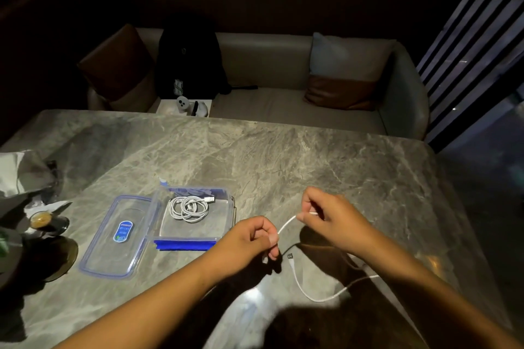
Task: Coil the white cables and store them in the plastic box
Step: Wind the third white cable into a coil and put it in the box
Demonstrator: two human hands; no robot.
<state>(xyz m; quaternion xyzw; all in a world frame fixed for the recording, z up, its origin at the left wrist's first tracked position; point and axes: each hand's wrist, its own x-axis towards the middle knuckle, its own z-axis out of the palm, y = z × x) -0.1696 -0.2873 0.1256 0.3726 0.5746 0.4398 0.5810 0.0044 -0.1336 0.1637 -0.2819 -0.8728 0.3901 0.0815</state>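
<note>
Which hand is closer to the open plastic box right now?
Left. The left hand sits just off the near right corner of the plastic box, while the right hand is farther right; both pinch the white cable.

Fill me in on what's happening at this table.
A person is tidying white cables into a clear plastic box on a marble table. One coiled cable already lies inside the box, and the lid rests beside it. Both hands hold a second white cable: the left hand pinches one stretch, the right hand another, with a short span between them. The rest trails loose on the table, uncoiled.
</note>
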